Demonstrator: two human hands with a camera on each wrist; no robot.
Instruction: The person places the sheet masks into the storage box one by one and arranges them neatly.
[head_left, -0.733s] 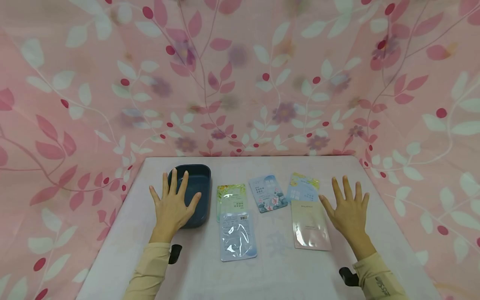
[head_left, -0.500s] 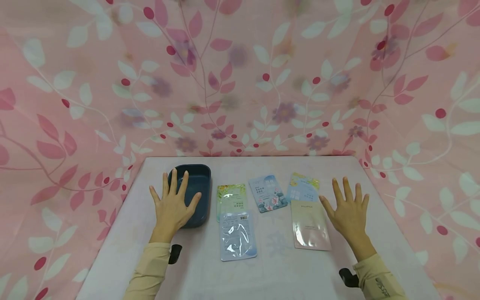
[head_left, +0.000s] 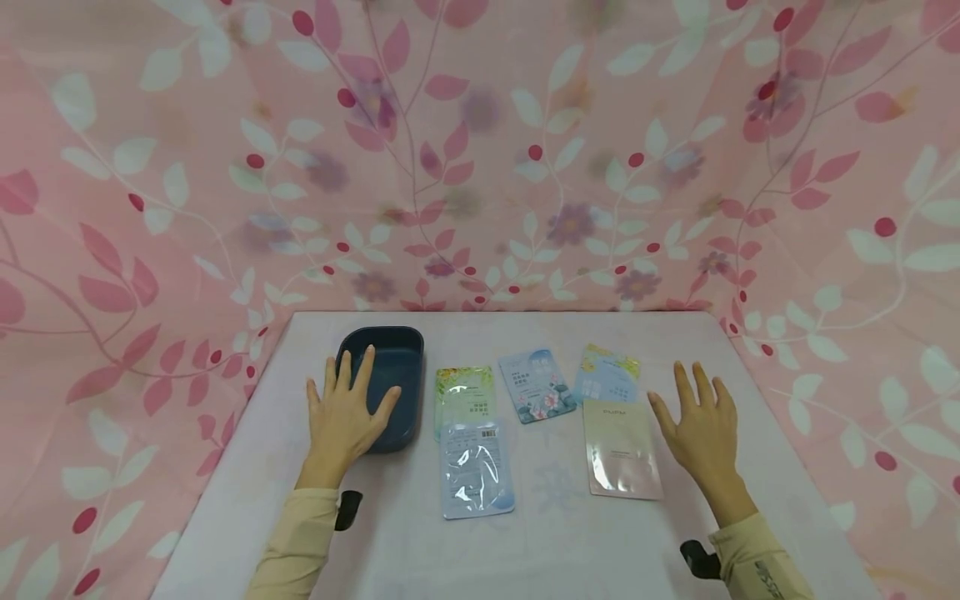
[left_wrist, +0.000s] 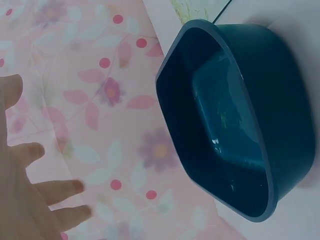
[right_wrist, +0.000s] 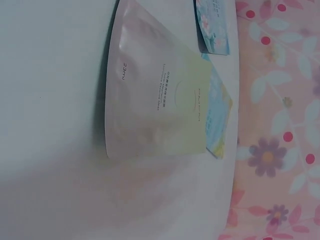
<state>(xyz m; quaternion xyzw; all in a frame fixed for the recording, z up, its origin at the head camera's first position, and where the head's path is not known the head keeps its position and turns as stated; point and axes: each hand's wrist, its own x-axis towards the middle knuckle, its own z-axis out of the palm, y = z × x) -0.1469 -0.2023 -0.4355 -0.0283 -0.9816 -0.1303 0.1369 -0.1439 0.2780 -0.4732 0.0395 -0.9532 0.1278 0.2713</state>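
Note:
My left hand (head_left: 341,421) is held with fingers spread, overlapping the left side of a dark blue plastic basin (head_left: 397,383) in the head view. The left wrist view shows the basin (left_wrist: 225,115) apart from the fingers, with nothing inside. On the right, my right hand (head_left: 701,433) holds nothing, its fingers extended beside a beige-pink face mask packet (head_left: 621,454). That packet overlaps a blue and yellow packet (head_left: 609,375). A blue floral packet (head_left: 536,385) lies at the middle. Left of it, a pale blue packet (head_left: 477,475) partly covers a green one (head_left: 465,392).
The packets and basin rest on a white-covered table (head_left: 555,542). A pink floral curtain (head_left: 480,167) rises behind the table and along both sides. Black wrist camera mounts (head_left: 701,560) stick out by both sleeves.
The fingers of my right hand have bent slightly and lowered. My left hand's fingers have drawn a little closer together. The packets and basin stay in place on the table.

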